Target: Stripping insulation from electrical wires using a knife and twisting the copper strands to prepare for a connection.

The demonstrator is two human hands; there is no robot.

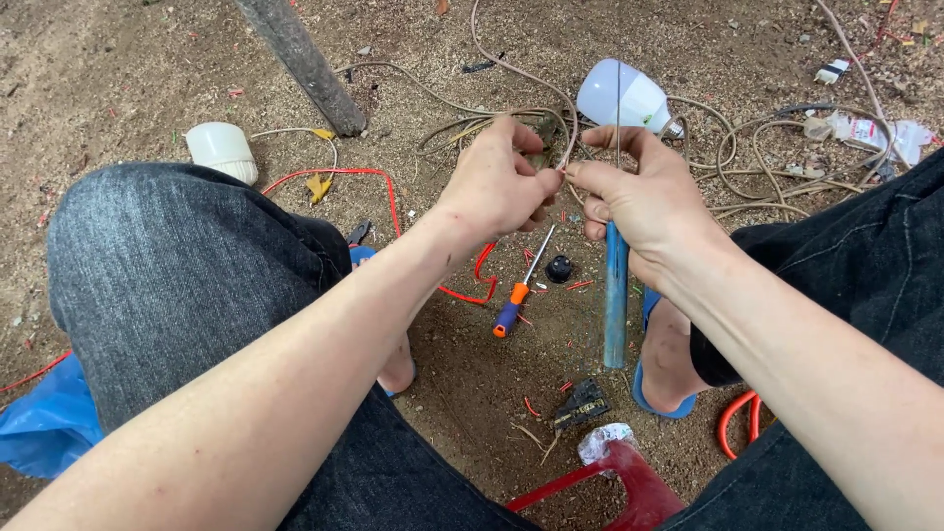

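Two knees in dark jeans (187, 285) fill the lower left and right of the frame, and between them I see bare sandy ground (98, 69) strewn with bits. Across the upper right lies a loose tangle of beige cable (757, 167), with a white bulb (629, 96) just above my hands and a white cap-shaped housing (222, 149) at upper left. A grey post (300, 61) leans in from the top. A blue pipe (616, 295) stands below the right hand (649, 202), though I cannot tell whether that hand grips it.

Centre frame, the left hand (497, 182) and the right meet, each pinching the thin wire (567, 147) between thumb and forefinger, fingertips pressed together near its end. I judge it light, soft and easily bent, with fine strands that could fray or snap; best held by the insulation close behind the bare tip.

Lower down lie a red wire (388, 192), a screwdriver (519, 290) with a blue and orange handle, and a small black knob (559, 267).

At the far upper right sits a crumpled whitish wrapper (875, 133) with red marks; blue plastic bag (49, 418) at lower left.
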